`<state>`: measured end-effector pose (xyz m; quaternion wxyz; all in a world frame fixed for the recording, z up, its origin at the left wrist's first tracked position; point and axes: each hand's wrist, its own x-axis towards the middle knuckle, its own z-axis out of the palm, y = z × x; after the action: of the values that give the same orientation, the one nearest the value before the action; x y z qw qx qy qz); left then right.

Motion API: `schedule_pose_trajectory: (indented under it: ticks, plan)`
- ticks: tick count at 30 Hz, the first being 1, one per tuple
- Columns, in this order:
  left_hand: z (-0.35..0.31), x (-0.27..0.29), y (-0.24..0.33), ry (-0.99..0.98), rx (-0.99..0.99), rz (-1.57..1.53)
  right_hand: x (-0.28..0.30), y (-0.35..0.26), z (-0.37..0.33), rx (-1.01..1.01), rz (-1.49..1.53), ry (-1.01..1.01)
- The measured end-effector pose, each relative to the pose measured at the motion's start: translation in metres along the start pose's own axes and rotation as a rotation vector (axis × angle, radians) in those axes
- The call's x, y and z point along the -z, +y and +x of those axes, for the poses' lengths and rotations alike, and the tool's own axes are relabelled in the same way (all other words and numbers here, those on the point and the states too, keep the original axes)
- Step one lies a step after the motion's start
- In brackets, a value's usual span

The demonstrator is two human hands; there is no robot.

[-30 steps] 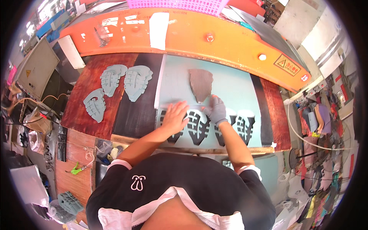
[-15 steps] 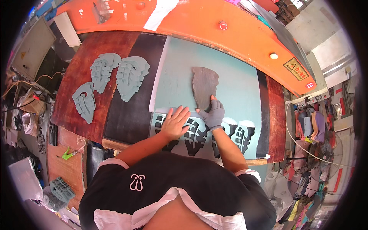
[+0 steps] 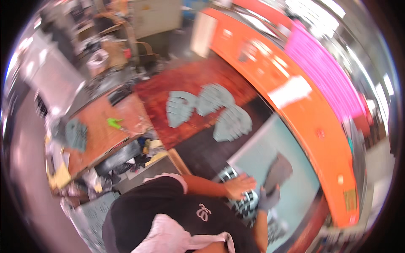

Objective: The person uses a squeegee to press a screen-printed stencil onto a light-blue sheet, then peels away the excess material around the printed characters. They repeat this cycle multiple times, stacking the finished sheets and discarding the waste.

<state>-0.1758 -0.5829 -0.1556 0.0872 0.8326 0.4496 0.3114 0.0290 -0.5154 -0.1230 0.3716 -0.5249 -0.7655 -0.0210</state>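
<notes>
My left hand (image 3: pixel 240 186) lies flat with fingers stretched out, near the cut edge of a pale teal sheet (image 3: pixel 295 192). Next to it my right hand (image 3: pixel 268 199), in a grey fingerless glove, is closed on the narrow end of a grey-brown cutting die (image 3: pixel 278 170). The wide end of the die points away from me over the sheet. Along the sheet's near side run slotted cut-outs (image 3: pixel 245 205), with black showing through. My forearms and the blur hide part of them.
Cut teal pieces (image 3: pixel 228 122) lie in three groups on the red-brown and black board (image 3: pixel 185 149). An orange press beam (image 3: pixel 295 109) spans the far side. At left, a wooden side table (image 3: pixel 99 135) bears a bright green tool (image 3: pixel 114 123) and another teal stack (image 3: pixel 76 135).
My view has swung left and blurred, bringing the side table further in. Both hands keep about the same places on the sheet and die.
</notes>
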Motion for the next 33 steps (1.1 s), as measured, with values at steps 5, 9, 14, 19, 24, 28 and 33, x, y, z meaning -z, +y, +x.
schedule_pose_trajectory:
  ticks: [5, 9, 14, 19, 24, 28, 33]
  plan:
    - [0.0, -0.008, -0.002, -0.06, 0.02, -0.029, -0.002, 0.006, -0.002, -0.045, -0.022, -0.037]
    - [0.001, -0.007, -0.002, -0.085, 0.028, -0.021, -0.002, 0.007, 0.002, 0.006, -0.026, -0.04]
    - [0.004, -0.007, -0.004, -0.098, -0.005, 0.006, 0.018, 0.017, -0.03, 0.131, 0.018, 0.017]
    - [0.006, -0.001, -0.004, -0.142, 0.004, 0.079, 0.047, 0.035, -0.133, -0.173, 0.538, -0.195]
    - [0.009, 0.002, -0.01, -0.063, -0.052, 0.117, 0.07, 0.011, -0.187, 0.181, -0.017, -0.194]
    - [0.014, -0.001, -0.014, -0.081, -0.061, 0.194, 0.079, -0.035, -0.185, -0.001, -0.053, -0.013]
    - [0.009, 0.039, -0.014, 0.039, -0.103, -0.005, 0.09, -0.051, -0.173, 0.058, -0.056, 0.133]
